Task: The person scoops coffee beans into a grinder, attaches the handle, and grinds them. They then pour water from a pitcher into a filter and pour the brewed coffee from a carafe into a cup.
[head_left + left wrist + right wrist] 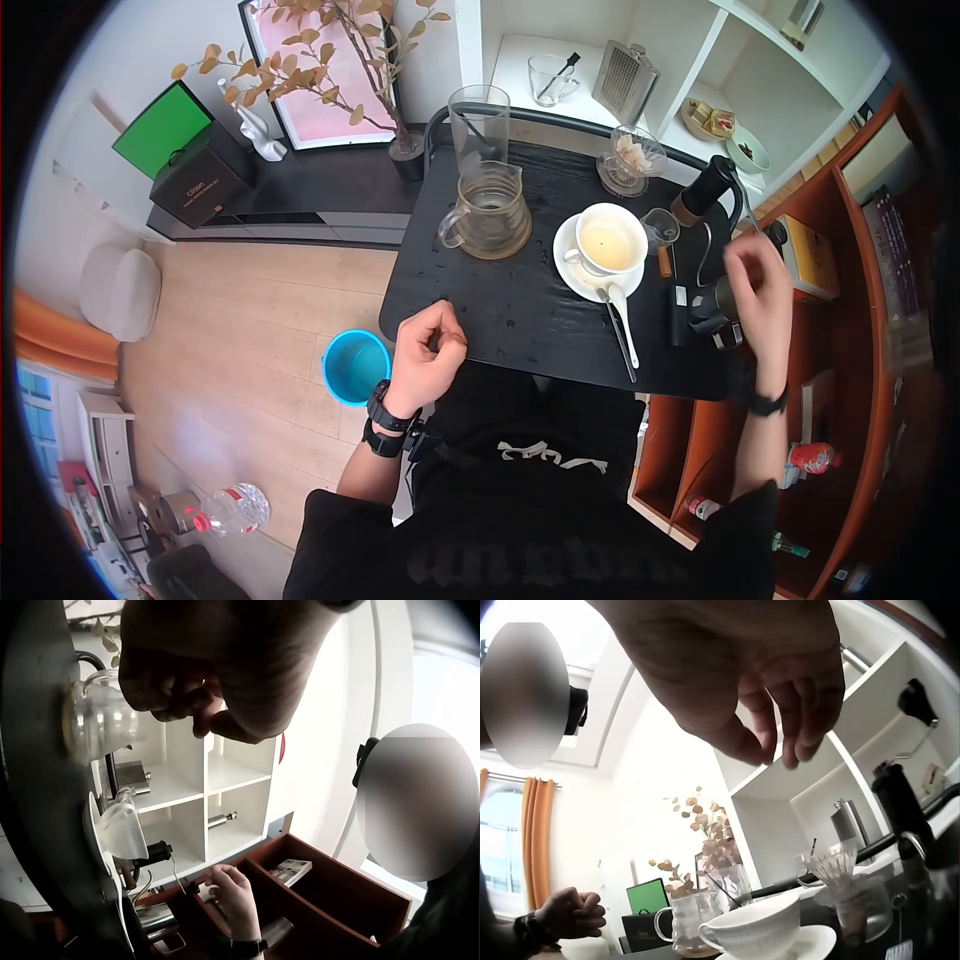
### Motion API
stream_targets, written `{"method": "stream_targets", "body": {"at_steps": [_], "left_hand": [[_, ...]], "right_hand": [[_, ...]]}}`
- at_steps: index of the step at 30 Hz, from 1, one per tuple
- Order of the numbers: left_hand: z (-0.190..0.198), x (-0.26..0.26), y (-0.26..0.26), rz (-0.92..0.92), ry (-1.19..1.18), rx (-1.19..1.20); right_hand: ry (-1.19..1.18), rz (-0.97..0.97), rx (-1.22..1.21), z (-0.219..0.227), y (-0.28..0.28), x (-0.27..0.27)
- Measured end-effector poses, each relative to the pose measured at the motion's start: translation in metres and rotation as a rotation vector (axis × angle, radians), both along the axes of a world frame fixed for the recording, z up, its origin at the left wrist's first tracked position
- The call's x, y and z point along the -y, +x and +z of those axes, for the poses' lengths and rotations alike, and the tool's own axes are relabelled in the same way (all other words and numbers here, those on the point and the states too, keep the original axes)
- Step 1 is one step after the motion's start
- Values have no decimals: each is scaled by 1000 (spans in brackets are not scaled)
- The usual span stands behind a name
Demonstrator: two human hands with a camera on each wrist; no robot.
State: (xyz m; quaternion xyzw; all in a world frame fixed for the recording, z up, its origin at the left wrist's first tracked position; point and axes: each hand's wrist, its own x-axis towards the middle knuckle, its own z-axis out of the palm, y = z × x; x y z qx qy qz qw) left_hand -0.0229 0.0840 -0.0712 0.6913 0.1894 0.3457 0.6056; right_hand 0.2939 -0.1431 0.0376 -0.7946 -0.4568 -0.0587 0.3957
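Note:
My left hand (430,350) is curled into a loose fist at the table's near left edge, with nothing visible in it. Over the right edge hangs my right hand (763,295), fingers loosely bent, thumb close to the fingertips and no object between them. Beside it on the table are a dark metal pot (712,308) and a black hand grinder (705,190). A white cup (610,232) of pale yellow liquid stands on a white saucer (568,275), with a white spoon (622,310) and a thin metal stick (618,345) leaning out. Farther left stands a ribbed glass carafe (492,215).
A tall glass (478,125) stands behind the carafe. A glass dripper (630,165) with filter paper is near the table's back rail. White shelves (560,45) rise behind, a reddish-brown cabinet (840,400) stands right, and a blue bucket (357,368) sits on the floor at left.

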Motion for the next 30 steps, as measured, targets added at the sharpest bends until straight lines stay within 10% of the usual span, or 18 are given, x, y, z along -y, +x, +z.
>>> {"method": "stream_targets", "body": {"at_steps": [8,16,30], "left_hand": [[19,9,-42,82,20,20],[23,-2,-84,138,-79,-5],[19,3,-90,171,-91,-82]], "right_hand": [[-717,85,471,-12,85,-167],[-678,125,2,-32,151,-209],[-376,604,256,42,-39,-241]]}}
